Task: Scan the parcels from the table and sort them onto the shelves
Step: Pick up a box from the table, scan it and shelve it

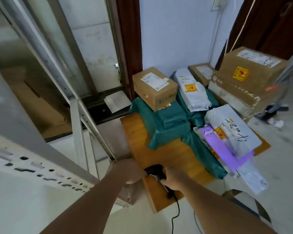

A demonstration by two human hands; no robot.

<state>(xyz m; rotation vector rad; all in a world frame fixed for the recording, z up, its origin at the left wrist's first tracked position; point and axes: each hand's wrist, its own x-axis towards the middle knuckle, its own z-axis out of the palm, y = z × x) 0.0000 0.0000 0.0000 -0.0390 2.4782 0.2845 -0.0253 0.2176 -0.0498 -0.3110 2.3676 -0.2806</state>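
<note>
Reaching in from the near edge over the wooden tabletop [142, 132]: two bare forearms. Right hand [173, 179] wrapping around the handle of a black barcode scanner [155, 171], fingers closing on it, the scanner sitting at the tabletop's near left corner. Left hand [131, 171] curling just left of the scanner at the tabletop's edge, touching or nearly touching the scanner's head; impossible to tell whether gripping anything. Trailing off the tabletop's near edge toward the floor: a black cable [175, 215].

Crowding the middle and far side of the tabletop: the parcels. Lying across the centre, a large green mailer bag [166, 129], with a small cardboard box [155, 88] resting on its far end. Leaning right of that box, a white mailer with a yellow sticker [191, 92]. Sitting behind it against the wall, a flat brown box [201, 73]. Stacking up at the tabletop's far right corner, a big cardboard box [249, 71] on a wider carton [233, 98]. Hanging over the tabletop's near right side, a white bag with black handwriting [233, 130] on a purple-lit package [222, 147].

Standing left of the tabletop, blurring in the wide lens: grey metal shelving [78, 119] with perforated uprights.
</note>
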